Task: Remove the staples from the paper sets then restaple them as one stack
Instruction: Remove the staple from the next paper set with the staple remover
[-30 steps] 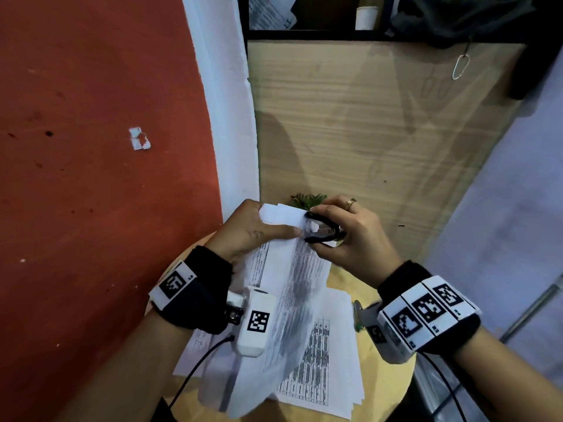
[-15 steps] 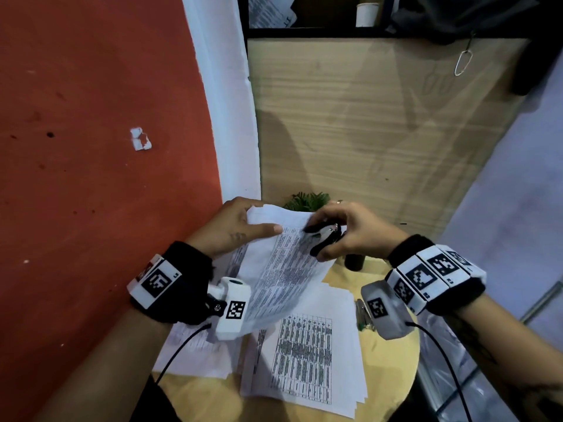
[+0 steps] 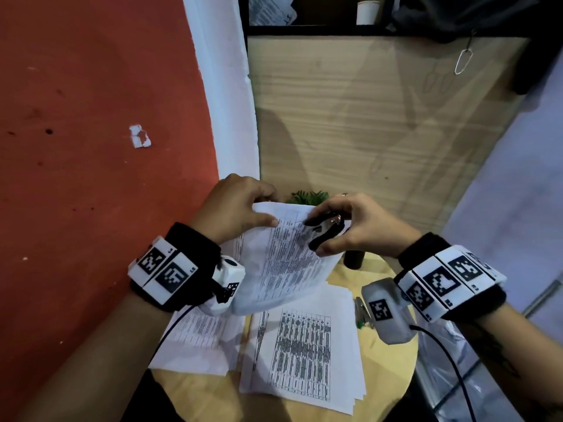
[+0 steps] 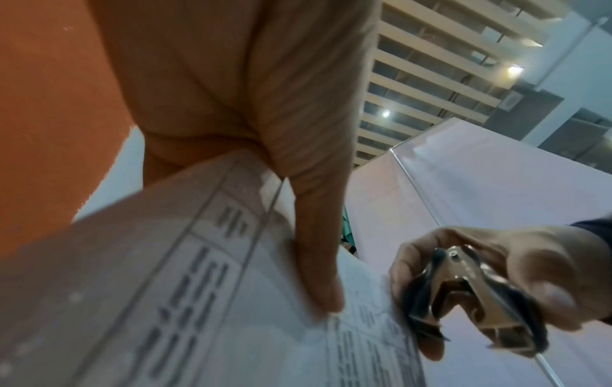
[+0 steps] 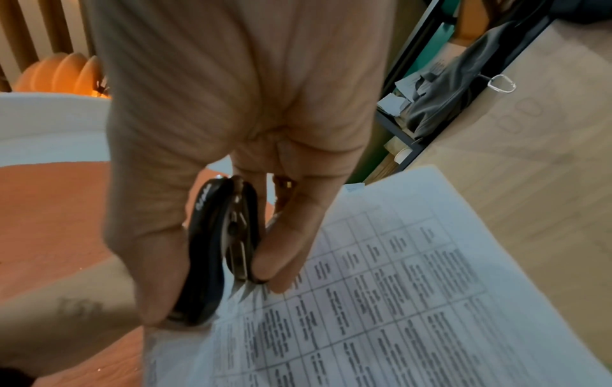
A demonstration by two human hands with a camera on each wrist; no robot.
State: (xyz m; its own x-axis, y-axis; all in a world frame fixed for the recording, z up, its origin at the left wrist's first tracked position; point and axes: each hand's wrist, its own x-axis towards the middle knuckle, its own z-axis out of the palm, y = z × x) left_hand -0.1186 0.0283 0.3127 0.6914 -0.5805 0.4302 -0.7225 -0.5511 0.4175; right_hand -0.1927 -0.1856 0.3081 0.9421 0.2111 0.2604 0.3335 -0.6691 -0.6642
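My left hand (image 3: 240,205) pinches the top edge of a printed paper set (image 3: 283,263) and holds it up above the round table; the thumb (image 4: 314,275) lies on the sheet. My right hand (image 3: 350,229) grips a black and metal staple remover (image 3: 324,228), squeezed nearly closed between thumb and fingers. The remover's metal claws (image 5: 240,288) touch the sheet near its upper corner. In the left wrist view the staple remover (image 4: 463,296) sits just right of my thumb. No staple can be made out.
Two more printed paper sets (image 3: 304,351) (image 3: 198,336) lie on the round wooden table (image 3: 393,370). A stapler (image 3: 362,315) lies partly hidden under my right wrist camera. A small potted plant (image 3: 307,197) stands behind the held sheet. Red wall left, wooden panel behind.
The held paper set has swung from hanging edge-on to face up toward me. Both hands have shifted slightly, and the staple remover stays at the sheet's upper corner.
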